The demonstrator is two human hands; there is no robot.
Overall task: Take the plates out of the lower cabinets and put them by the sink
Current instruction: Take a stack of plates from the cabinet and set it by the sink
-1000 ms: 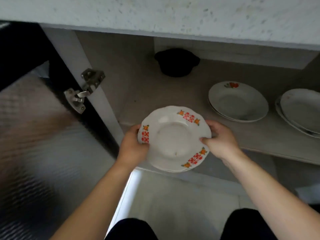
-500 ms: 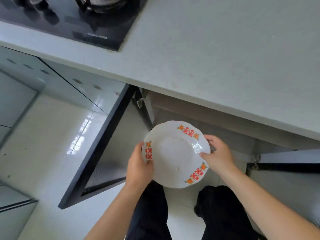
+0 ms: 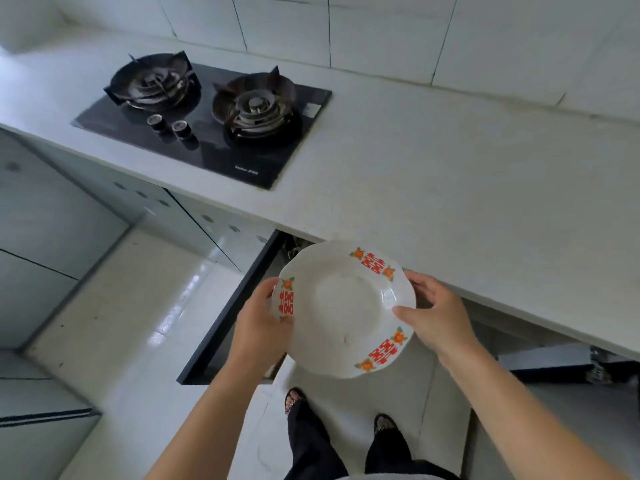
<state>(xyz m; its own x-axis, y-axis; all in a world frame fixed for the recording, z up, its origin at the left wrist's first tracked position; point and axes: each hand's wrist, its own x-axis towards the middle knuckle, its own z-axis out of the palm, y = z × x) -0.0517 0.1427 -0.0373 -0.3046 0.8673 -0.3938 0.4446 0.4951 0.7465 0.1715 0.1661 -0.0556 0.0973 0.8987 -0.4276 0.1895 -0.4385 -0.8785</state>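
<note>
A white plate (image 3: 343,306) with red and orange rim decorations is held level in front of the counter edge, over the open lower cabinet. My left hand (image 3: 261,327) grips its left rim, thumb on top. On the right rim my right hand (image 3: 433,313) pinches the plate, thumb over the edge and fingers beneath. The cabinet's inside and the other plates are hidden under the countertop. No sink is in view.
A pale countertop (image 3: 450,174) runs across the view, with a black two-burner gas hob (image 3: 207,116) at its left. A dark cabinet door (image 3: 228,313) stands open to the left of my legs; another (image 3: 554,365) is open at right. White floor tiles lie below.
I have stood up from the cabinet, lifting the plate out in both hands to counter height. The view rose from the shelf to the countertop and hob.
</note>
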